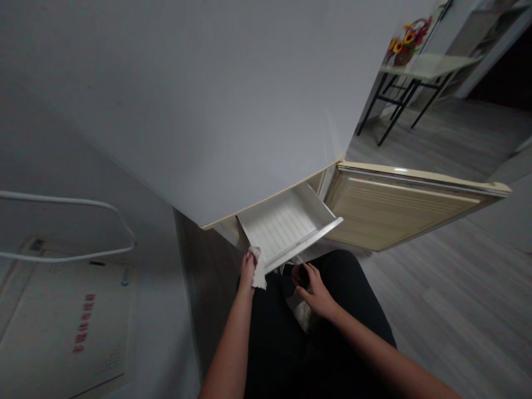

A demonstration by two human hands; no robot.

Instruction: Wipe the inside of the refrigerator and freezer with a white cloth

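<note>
A shallow white drawer (286,221) with a ridged bottom sticks out of the low compartment of a refrigerator (266,100). My left hand (248,271) is closed around a crumpled white cloth (260,270) at the drawer's front left corner. Whether those fingers also touch the drawer is hard to make out. Over my lap, just below the drawer's front edge, my right hand (318,293) holds nothing, its fingers apart. To the right, the cream refrigerator door (394,205) is swung wide, its ribbed inner side showing.
A white wall with a metal panel cover (70,327) and a white rail (66,202) runs along the left. Behind the door, a table (432,65) carries a basket of sunflowers (405,44). My dark-trousered knees (344,282) are bent close below the drawer.
</note>
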